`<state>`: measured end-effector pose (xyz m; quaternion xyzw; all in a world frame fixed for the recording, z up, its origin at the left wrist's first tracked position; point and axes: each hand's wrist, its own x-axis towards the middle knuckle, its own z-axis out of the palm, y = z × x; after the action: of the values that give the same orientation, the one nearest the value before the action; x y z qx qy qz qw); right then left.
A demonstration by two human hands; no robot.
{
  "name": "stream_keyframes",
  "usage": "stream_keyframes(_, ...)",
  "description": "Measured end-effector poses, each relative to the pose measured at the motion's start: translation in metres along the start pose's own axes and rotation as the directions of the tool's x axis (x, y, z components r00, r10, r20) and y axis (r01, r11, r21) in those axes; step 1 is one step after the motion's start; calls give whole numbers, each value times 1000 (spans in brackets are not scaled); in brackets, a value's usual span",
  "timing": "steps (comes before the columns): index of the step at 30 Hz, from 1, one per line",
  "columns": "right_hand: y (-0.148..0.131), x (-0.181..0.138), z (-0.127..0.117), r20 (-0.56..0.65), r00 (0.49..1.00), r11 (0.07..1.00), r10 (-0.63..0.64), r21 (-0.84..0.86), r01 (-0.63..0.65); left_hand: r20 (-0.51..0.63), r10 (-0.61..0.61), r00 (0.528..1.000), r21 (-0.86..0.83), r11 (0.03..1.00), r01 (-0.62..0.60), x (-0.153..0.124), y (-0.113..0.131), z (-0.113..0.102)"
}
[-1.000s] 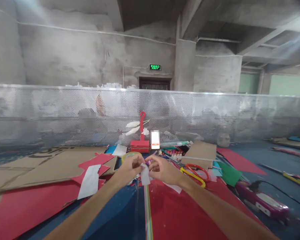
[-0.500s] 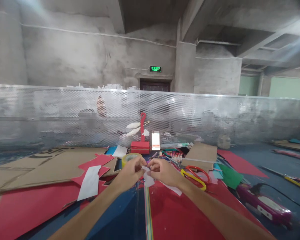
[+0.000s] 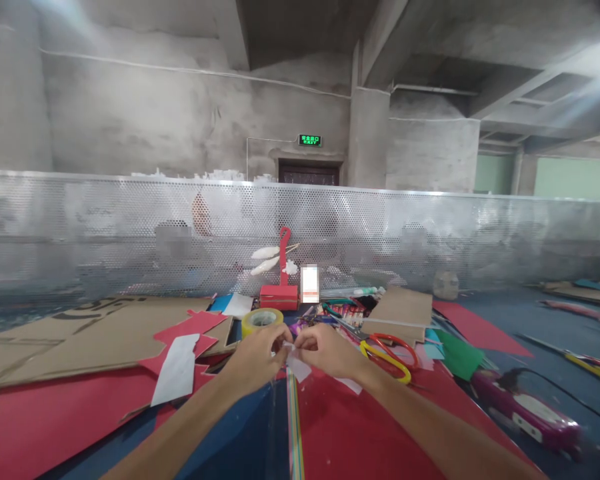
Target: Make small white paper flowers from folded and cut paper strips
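My left hand [image 3: 257, 357] and my right hand [image 3: 326, 350] meet over the middle of the table, fingertips pinched together on a small white paper piece [image 3: 296, 364] that hangs between them. Both hands are closed on it. Under them lie a red sheet [image 3: 360, 433] and a thin striped strip [image 3: 294, 427] running toward me. A yellow tape roll [image 3: 261, 319] sits just behind my left hand. Red and yellow scissors [image 3: 390, 353] lie right of my right hand.
Brown cardboard [image 3: 95, 333], red cut-outs and a white paper scrap [image 3: 175, 369] cover the left. A purple glue gun [image 3: 525, 410] lies at the right. A red stand [image 3: 281, 283] and a phone [image 3: 309, 283] stand before the perforated metal screen [image 3: 430, 227].
My hands have drawn a little closer together and sunk slightly, and the white paper piece now shows less between the fingers. The view has shifted a bit.
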<state>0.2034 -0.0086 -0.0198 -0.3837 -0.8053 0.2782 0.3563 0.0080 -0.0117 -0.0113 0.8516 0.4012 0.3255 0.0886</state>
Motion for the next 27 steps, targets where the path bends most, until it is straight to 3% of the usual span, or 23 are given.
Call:
stream_keyframes(19,9,0,2,21,1000,980,-20,-199,24,89,-59,994,135,990,46,-3,-1,4)
stream_keyframes(27,9,1,6,-20,997,994,-80,-78,78,96,-45,994,35,999,42,0,-9,3)
